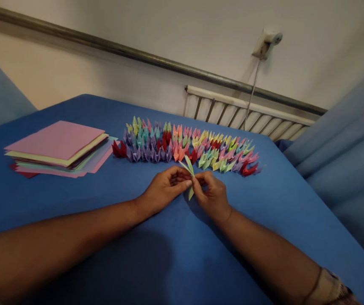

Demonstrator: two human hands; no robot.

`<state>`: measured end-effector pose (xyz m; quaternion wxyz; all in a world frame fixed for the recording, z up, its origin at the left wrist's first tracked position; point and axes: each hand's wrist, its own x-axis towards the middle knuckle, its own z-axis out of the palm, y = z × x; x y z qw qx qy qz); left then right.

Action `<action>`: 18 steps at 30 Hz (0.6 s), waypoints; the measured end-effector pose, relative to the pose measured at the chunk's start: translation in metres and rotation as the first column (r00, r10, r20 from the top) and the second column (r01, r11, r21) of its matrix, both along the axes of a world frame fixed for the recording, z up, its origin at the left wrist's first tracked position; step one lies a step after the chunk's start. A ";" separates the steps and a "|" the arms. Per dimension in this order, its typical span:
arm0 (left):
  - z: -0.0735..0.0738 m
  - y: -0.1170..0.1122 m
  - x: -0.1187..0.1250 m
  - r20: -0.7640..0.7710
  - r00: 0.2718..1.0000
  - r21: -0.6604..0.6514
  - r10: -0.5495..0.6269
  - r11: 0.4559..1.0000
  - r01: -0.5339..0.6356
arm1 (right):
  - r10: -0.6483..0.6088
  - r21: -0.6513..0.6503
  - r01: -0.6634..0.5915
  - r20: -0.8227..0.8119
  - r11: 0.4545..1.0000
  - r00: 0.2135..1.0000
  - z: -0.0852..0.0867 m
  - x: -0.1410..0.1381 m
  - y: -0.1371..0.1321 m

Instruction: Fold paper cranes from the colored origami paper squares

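Note:
Between my two hands, above the blue surface, is a pale green folded paper crane [189, 165], its narrow points sticking up and one point hanging below my fingers. My left hand [169, 184] pinches it from the left, thumb against the paper. From the right, my right hand [212, 192] grips it between thumb and curled fingers. Just beyond my hands stand rows of small folded paper cranes [151, 154] in purple, red, green, yellow, pink and blue. Parts of the held paper are hidden behind my fingertips.
A stack of coloured square paper sheets [57, 142], pink on top, lies at the left of the blue-covered table [131, 271]. Behind are a wall rail [156, 61], a radiator [232, 106] and a socket with a cable [262, 44]. A blue curtain [353, 169] hangs at right.

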<state>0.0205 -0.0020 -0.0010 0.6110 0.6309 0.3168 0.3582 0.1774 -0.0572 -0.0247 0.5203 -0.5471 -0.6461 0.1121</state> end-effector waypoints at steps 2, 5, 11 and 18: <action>-0.001 0.000 0.000 0.005 1.000 0.006 -0.013 1.000 0.013 | 0.011 0.023 -0.013 0.122 1.000 0.992 0.004 0.000 -0.003; -0.001 0.002 0.000 0.029 0.999 0.001 -0.034 0.999 0.034 | 0.029 0.037 -0.040 0.255 0.999 0.967 0.009 -0.002 -0.008; 0.000 0.008 -0.002 0.027 0.999 0.023 -0.043 0.999 0.043 | 0.125 -0.003 -0.126 0.135 0.992 0.983 0.010 -0.006 -0.010; -0.002 0.016 -0.002 -0.025 0.999 0.008 -0.034 0.999 0.034 | 0.011 -0.071 -0.032 -0.284 0.997 0.959 -0.001 -0.004 0.000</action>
